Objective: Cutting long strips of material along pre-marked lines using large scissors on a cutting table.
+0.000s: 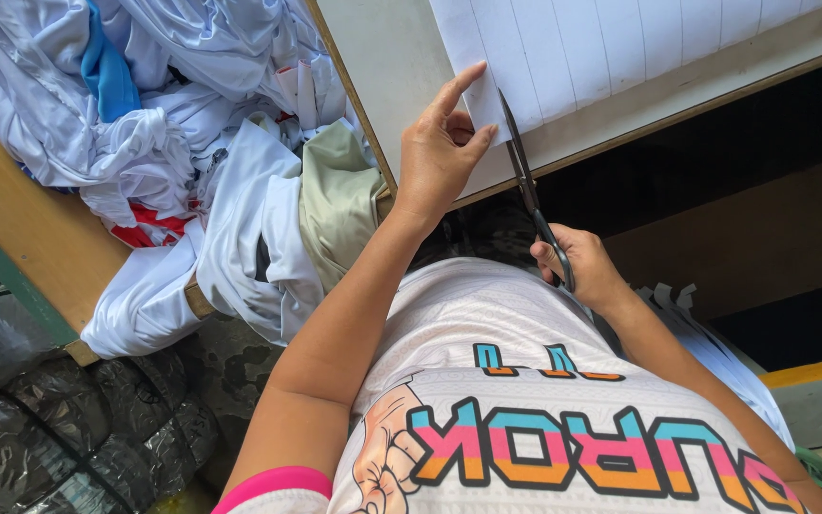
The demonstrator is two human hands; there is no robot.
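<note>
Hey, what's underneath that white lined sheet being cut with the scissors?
The white lined sheet lies on a pale board with a wooden edge. The left hand pins its corner; the scissors cut beside it. Whatever lies beneath the sheet's middle is covered.

Lined sheet point(620, 48) lay on surface point(382, 76), overhanging near edge. Left hand point(440, 152) pinned sheet's left corner; scissors point(530, 190) sat just right of it, in right hand point(582, 266) nearer body. Clothes heap point(192, 143) lay left, bags point(68, 428) below it.
</note>
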